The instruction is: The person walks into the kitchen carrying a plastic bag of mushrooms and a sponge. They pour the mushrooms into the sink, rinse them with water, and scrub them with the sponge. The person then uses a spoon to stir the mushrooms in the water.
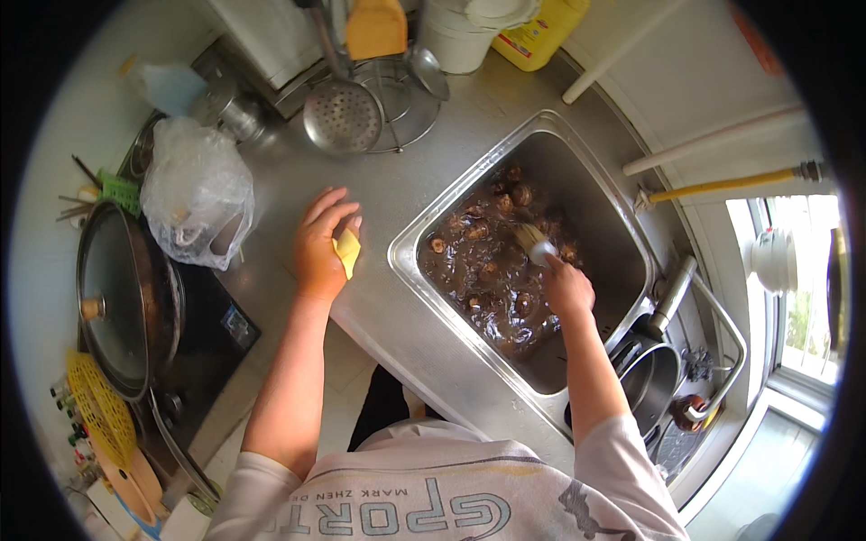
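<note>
My left hand [321, 247] is over the steel counter [399, 172], left of the sink, with its fingers folded around a small yellow cloth or sponge [348, 252]. My right hand [570, 285] reaches into the stainless steel sink [619, 270] and grips a brush [534, 242] by its white end. The brush's pale bristles touch or hang just above the murky brown water [497, 287]. Several round, brown, rough-skinned root vegetables [522, 195] poke out of that water, mostly toward the far side of the basin. Whatever lies on the sink bottom is hidden.
A perforated skimmer [343, 116] rests by a round wire rack [406, 132] at the back. A clear plastic bag [196, 193] and a glass-lidded pan [118, 297] stand left. A faucet [727, 351] and a dark pot [649, 379] border the sink's right side.
</note>
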The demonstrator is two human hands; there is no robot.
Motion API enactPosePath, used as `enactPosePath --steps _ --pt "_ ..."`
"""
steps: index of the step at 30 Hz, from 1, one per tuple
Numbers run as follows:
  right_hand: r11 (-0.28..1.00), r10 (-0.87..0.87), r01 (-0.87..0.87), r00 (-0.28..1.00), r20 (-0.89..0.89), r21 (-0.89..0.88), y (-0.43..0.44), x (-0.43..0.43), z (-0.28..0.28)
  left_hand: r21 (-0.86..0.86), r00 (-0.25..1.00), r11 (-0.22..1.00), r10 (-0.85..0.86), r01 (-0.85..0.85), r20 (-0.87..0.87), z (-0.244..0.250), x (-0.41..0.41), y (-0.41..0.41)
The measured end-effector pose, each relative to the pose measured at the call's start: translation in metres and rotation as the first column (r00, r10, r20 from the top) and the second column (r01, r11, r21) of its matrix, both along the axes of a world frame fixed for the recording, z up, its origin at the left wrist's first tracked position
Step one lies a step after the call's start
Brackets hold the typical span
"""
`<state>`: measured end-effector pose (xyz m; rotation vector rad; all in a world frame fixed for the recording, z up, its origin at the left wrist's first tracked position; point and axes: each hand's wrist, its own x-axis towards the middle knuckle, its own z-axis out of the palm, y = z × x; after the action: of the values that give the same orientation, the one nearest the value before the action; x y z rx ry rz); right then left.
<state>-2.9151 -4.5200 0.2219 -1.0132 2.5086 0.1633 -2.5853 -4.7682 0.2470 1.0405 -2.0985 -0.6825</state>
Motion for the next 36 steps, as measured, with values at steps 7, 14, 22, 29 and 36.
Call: enactPosePath --steps 7,14,22,29,36 --pt "0.943 0.321 -0.33 0.936 0.146 0.044 0.057 0.062 0.03 0.005 0.999 1.0 0.022 -0.022 -0.032 -0.002 0.0 0.002" --pt "0.998 0.034 -0.032 0.998 -0.048 0.048 0.019 -0.008 -0.002 -0.006 1.0 1.0 0.002 -0.002 -0.001 -0.005 -0.004 -0.001" --pt "0.972 0.004 -0.048 0.982 0.188 0.23 0.088 0.069 0.005 0.006 1.0 1.0 -0.024 0.024 -0.007 0.001 -0.01 0.005" --pt "0.973 -0.16 0.175 0.981 0.106 -0.148 0.001 0.032 -0.004 0.044 0.999 0.999 0.008 -0.007 -0.034 -0.007 -0.003 0.0" --pt "0.969 -0.23 0.221 0.97 0.081 0.109 0.074 0.007 0.029 -0.01 1.0 1.0 0.008 -0.008 -0.003 -0.009 0.001 0.003"
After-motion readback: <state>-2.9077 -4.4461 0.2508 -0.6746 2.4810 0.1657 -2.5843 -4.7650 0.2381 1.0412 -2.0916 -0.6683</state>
